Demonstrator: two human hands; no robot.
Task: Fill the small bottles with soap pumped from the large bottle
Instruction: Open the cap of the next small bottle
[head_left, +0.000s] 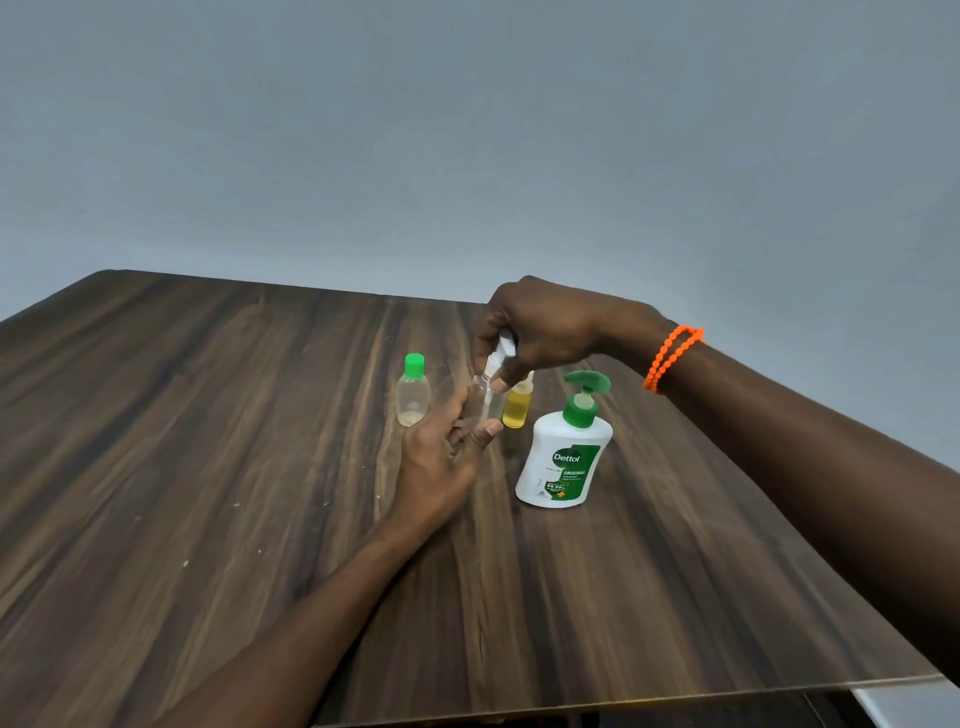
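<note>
My left hand (441, 457) holds a small clear bottle (485, 400) upright on the table, thumb and fingers around its lower part. Above it, my right hand (540, 327) pinches the bottle's white spray top (501, 353), whose thin tube reaches down into the bottle. Just behind stands a small bottle of yellow liquid (516, 408). A small clear bottle with a green cap (413, 392) stands to the left, nearly empty. The large white soap bottle with a green pump (566, 457) stands at the right, untouched.
The wooden table (208, 467) spreads wide around the bottles; its near edge runs along the lower right and its far edge meets a plain grey wall. An orange bead bracelet (670, 358) circles my right wrist.
</note>
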